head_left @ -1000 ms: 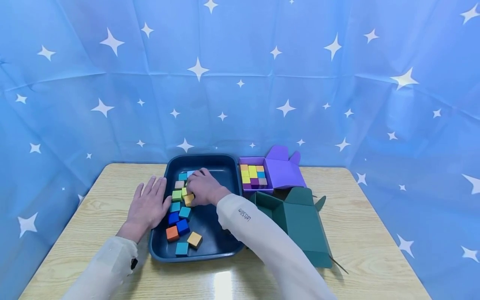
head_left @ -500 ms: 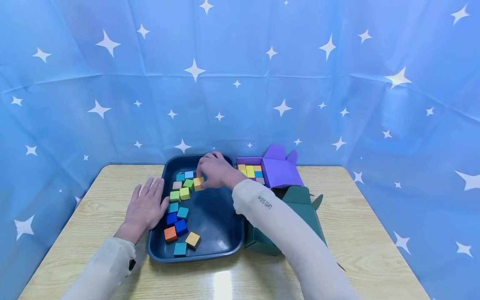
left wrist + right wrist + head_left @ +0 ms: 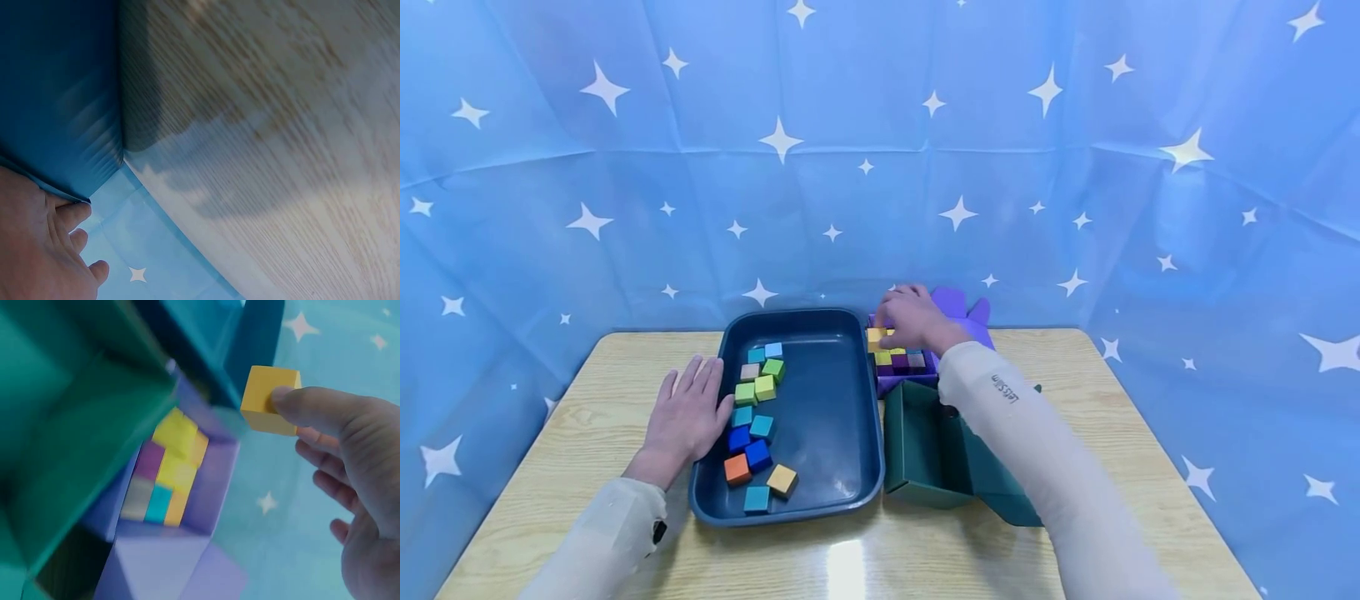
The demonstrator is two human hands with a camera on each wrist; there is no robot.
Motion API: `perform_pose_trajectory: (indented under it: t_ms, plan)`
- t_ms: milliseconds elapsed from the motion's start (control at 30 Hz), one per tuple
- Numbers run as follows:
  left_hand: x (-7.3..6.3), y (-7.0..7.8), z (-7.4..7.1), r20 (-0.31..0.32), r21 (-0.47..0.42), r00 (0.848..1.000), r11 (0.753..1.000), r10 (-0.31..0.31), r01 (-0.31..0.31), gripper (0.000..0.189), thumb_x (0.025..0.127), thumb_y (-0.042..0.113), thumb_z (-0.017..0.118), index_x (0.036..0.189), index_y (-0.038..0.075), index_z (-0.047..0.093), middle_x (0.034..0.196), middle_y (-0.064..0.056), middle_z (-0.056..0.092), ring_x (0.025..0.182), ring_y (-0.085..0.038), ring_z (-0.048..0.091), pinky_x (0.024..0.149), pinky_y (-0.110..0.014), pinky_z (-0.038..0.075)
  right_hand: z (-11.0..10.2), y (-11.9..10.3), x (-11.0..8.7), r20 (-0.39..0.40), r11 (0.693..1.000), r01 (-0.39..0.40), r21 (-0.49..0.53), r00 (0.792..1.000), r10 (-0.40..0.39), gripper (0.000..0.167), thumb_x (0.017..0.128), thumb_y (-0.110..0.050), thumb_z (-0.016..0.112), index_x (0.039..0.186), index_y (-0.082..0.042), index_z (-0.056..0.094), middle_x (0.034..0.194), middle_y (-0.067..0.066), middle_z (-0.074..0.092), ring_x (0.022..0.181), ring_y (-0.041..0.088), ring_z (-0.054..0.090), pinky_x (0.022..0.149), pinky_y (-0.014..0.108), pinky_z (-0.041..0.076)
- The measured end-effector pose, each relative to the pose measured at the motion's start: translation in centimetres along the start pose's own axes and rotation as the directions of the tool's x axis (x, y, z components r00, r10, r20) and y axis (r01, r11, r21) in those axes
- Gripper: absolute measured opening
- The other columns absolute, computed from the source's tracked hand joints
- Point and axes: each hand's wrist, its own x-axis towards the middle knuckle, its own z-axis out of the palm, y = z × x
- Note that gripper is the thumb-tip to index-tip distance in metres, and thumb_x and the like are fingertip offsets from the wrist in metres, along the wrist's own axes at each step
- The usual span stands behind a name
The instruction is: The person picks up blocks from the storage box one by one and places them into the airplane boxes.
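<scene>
My right hand (image 3: 916, 321) pinches a yellow-orange cube (image 3: 270, 397) between thumb and fingers, held over the purple box (image 3: 898, 382). Inside that box several cubes sit packed in rows, in yellow, orange, purple, grey and teal, as the right wrist view shows. My left hand (image 3: 688, 414) rests with straight fingers on the left rim of the dark blue tray (image 3: 827, 400). Loose cubes lie along the tray's left side: teal, light blue, pink, green, dark blue (image 3: 758, 455), orange (image 3: 737, 470) and a tan one (image 3: 782, 481).
A green box (image 3: 925, 442) with its lid folded out stands right of the tray, in front of the purple box; my right sleeve covers part of its lid. Everything sits on a wooden table (image 3: 647, 367), with a blue starred curtain (image 3: 850, 208) behind.
My right hand has picked the yellow-orange cube from among the tray's cubes and carried it right, to above the purple box. My left hand stays at the tray's rim.
</scene>
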Motion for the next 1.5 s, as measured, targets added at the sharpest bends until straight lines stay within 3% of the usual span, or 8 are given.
perform_pose_trajectory:
  t_ms: [300, 500, 767, 1133, 1500]
  plan:
    - [-0.1, -0.4, 0.2, -0.009, 0.001, 1.000, 1.000, -0.004, 0.004, 0.070, 0.101, 0.039, 0.042, 0.155, 0.001, 0.018, 0.160, -0.022, 0.024, 0.149, -0.043, 0.014, 0.120, -0.063, 0.007, 1.4, 2.7, -1.2, 0.043, 0.997, -0.070, 0.010, 0.997, 0.070, 0.023, 0.087, -0.036, 0.072, 0.105, -0.021, 0.073, 0.129, 0.003, 0.060, 0.135, 0.030, 0.040, 0.121, 0.054, 0.013]
    - [-0.2, -0.4, 0.1, -0.009, 0.003, 1.000, 1.000, -0.002, 0.002, 0.070, 0.101, 0.039, 0.042, 0.154, 0.001, 0.018, 0.160, -0.023, 0.023, 0.149, -0.043, 0.014, 0.120, -0.063, 0.007, 3.0, 2.9, -1.4, 0.093, 0.995, -0.097, 0.036, 0.991, 0.093, 0.023, 0.086, -0.035, 0.073, 0.104, -0.021, 0.073, 0.132, 0.003, 0.060, 0.132, 0.029, 0.041, 0.120, 0.053, 0.014]
    - [-0.2, -0.4, 0.0, -0.024, 0.008, 1.000, 1.000, 0.001, -0.001, 0.070, 0.100, 0.039, 0.044, 0.154, 0.001, 0.020, 0.159, -0.022, 0.025, 0.149, -0.042, 0.015, 0.120, -0.062, 0.008, 4.2, 3.2, -1.3, 0.114, 0.993, -0.097, 0.063, 0.989, 0.090, 0.024, 0.084, -0.035, 0.075, 0.104, -0.021, 0.074, 0.123, 0.002, 0.064, 0.121, 0.027, 0.046, 0.114, 0.049, 0.023]
    - [-0.1, -0.4, 0.0, -0.020, -0.002, 1.000, 1.000, 0.001, -0.001, 0.070, 0.101, 0.039, 0.042, 0.155, 0.001, 0.019, 0.160, -0.022, 0.023, 0.149, -0.042, 0.014, 0.120, -0.063, 0.007, 5.3, 3.2, -0.8, 0.147, 0.991, -0.090, 0.095, 0.986, 0.076, 0.017, 0.086, -0.026, 0.072, 0.103, -0.022, 0.075, 0.120, 0.001, 0.066, 0.131, 0.028, 0.043, 0.118, 0.048, 0.020]
    - [-0.1, -0.2, 0.1, -0.018, -0.008, 1.000, 1.000, -0.006, 0.006, 0.070, 0.101, 0.039, 0.043, 0.155, 0.002, 0.018, 0.160, -0.021, 0.023, 0.149, -0.042, 0.014, 0.120, -0.062, 0.007, 7.3, 3.4, -0.2, 0.073, 0.999, -0.034, -0.031, 0.997, 0.036, 0.005, 0.087, -0.027, 0.071, 0.089, -0.025, 0.075, 0.115, 0.001, 0.067, 0.115, 0.025, 0.049, 0.114, 0.049, 0.026]
